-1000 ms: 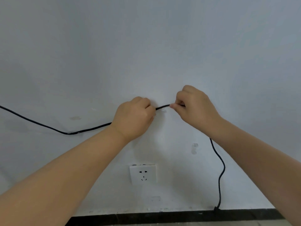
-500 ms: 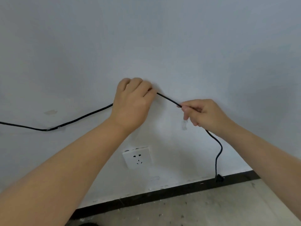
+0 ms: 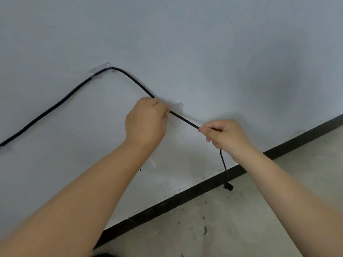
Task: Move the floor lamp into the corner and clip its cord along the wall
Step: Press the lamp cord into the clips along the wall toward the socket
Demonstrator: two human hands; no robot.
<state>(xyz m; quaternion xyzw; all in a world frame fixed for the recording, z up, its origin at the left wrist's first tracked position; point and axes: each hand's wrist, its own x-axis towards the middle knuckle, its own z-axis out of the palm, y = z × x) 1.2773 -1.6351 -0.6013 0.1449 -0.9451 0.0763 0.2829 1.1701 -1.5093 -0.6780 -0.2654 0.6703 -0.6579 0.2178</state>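
Note:
A black cord [image 3: 61, 102] runs along the white wall from the left edge up into a clear clip [image 3: 100, 70], then slopes down to the right. My left hand [image 3: 145, 123] pinches the cord below that clip. My right hand [image 3: 225, 134] pinches it further right, and the stretch between the two hands is taut. A second clear clip [image 3: 178, 105] sits on the wall just above that stretch, with no cord in it. Below my right hand the cord hangs down to a black plug [image 3: 228, 186]. The floor lamp is out of view.
A black skirting strip [image 3: 185, 198] runs along the foot of the wall [image 3: 204, 43]. Below it lies a dusty concrete floor [image 3: 222, 229] with small bits of debris. My left forearm hides the wall below my left hand.
The cord now sits in the upper clear clip. Both hands have moved down and right along the cord to the second clip. The view has swung, and the wall socket is hidden.

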